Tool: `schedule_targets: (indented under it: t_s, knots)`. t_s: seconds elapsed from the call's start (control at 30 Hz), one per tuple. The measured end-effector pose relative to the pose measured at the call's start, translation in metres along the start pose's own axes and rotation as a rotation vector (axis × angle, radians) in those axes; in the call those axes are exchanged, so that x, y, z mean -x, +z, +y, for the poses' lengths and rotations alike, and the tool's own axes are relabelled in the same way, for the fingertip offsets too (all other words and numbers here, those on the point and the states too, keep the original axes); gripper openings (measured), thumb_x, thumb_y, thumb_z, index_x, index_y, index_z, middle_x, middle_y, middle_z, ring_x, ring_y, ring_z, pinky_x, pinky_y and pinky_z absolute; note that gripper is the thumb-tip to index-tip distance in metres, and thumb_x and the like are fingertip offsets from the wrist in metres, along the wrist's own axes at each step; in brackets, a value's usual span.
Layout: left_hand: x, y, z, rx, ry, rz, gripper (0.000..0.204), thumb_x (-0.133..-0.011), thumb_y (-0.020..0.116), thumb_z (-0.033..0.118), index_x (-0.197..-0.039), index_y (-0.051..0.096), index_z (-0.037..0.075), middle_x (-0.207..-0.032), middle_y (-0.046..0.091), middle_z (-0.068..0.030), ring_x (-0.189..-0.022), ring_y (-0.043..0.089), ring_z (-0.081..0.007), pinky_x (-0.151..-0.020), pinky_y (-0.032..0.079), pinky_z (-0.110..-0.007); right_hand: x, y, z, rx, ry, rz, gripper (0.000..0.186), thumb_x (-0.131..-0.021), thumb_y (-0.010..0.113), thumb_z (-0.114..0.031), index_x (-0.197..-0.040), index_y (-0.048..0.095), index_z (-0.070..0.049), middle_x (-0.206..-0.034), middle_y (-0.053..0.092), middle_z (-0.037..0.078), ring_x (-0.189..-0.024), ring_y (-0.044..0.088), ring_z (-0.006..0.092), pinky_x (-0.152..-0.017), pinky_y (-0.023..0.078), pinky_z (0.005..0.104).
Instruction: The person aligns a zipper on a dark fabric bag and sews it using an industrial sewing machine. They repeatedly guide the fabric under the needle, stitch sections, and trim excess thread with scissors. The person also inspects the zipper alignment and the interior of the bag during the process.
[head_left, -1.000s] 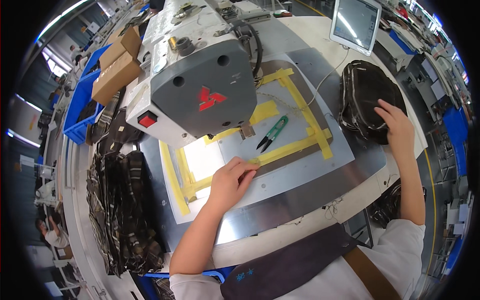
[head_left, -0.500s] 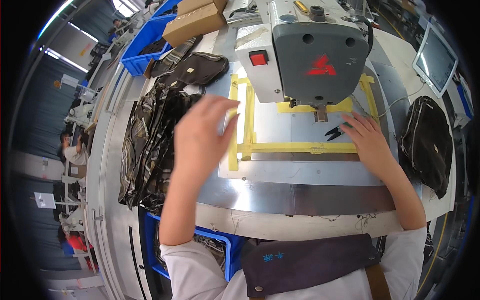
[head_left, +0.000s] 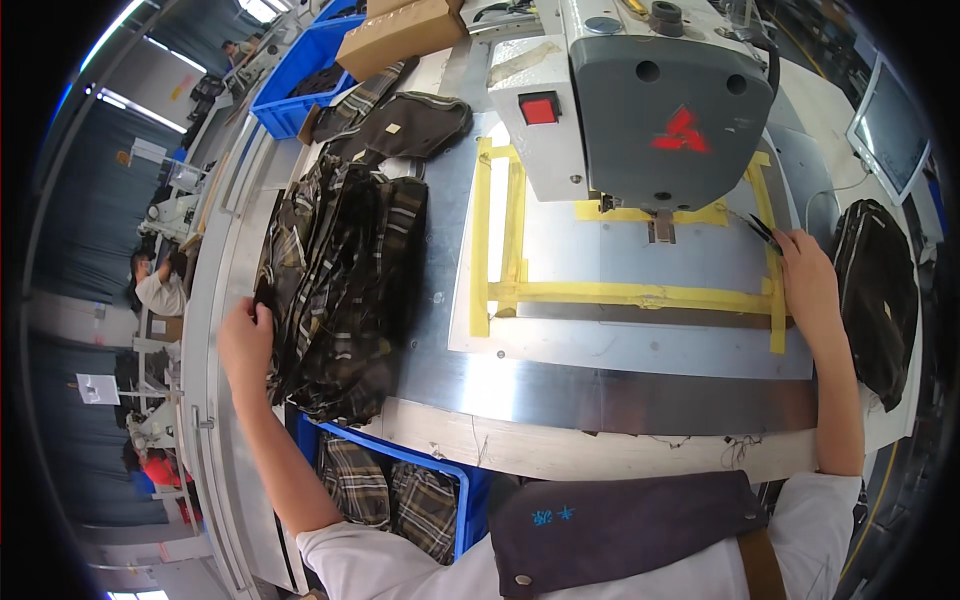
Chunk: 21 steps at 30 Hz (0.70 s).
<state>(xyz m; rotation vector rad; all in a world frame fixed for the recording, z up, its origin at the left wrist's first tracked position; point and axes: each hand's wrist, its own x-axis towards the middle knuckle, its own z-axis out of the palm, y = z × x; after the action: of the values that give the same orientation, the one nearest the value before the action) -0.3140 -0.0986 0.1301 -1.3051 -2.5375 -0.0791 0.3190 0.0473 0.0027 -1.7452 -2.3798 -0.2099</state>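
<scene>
I see the long brown-black plaid fabric stack [head_left: 345,290] running front-to-back, just right of the nearer, curled left hand [head_left: 245,345], pinch unclear; right hand [head_left: 811,282] clasps pointed black-bladed snips [head_left: 768,236].

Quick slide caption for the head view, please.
Left hand at the edge of the plaid fabric stack, right hand holding dark-bladed snips beside the sewing machine.

A hand could pass along the front of the plate [head_left: 600,393], between the cloth pile [head_left: 335,290] and the right forearm [head_left: 838,400]. Farther back, the machine [head_left: 665,120] overhangs the plate, its foot [head_left: 662,229] in the way.
</scene>
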Motion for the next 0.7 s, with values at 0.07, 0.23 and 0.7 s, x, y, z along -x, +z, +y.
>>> schedule_targets:
  t_s: [0.07, 0.23, 0.7]
  knots:
    - [-0.007, -0.003, -0.027, 0.065, -0.006, 0.186, 0.03, -0.093, 0.052, 0.025, -0.105, 0.064, 0.0, -0.091, 0.067, -0.0218, -0.085, 0.065, -0.0388, -0.072, 0.049, -0.045, 0.005, -0.006, 0.001, -0.023, -0.014, 0.018, 0.036, -0.078, 0.059, 0.001, -0.114, 0.061, -0.002, -0.109, 0.057, 0.01, -0.101, 0.056, 0.0298, -0.086, 0.048, 0.0394]
    - [0.013, -0.064, -0.061, 0.596, -0.062, 0.69, 0.039, -0.095, 0.058, 0.025, -0.113, 0.059, -0.009, -0.094, 0.065, -0.0124, -0.083, 0.06, -0.0165, -0.077, 0.049, -0.028, 0.015, -0.026, -0.015, -0.23, -0.126, 0.023, 0.04, -0.079, 0.06, -0.001, -0.119, 0.058, -0.004, -0.122, 0.054, 0.012, -0.114, 0.052, 0.0333, -0.098, 0.042, 0.0404]
    - [0.14, -0.033, 0.169, 1.959, 0.11, -0.599, 0.035, -0.092, 0.051, 0.006, -0.126, 0.05, -0.003, -0.122, 0.059, -0.0122, -0.111, 0.057, -0.0194, -0.099, 0.043, -0.034, 0.005, -0.076, -0.169, -1.509, -0.276, -0.287, 0.066, -0.084, 0.07, -0.019, -0.139, 0.038, -0.002, -0.117, 0.059, 0.017, -0.106, 0.058, 0.0239, -0.094, 0.044, 0.0345]
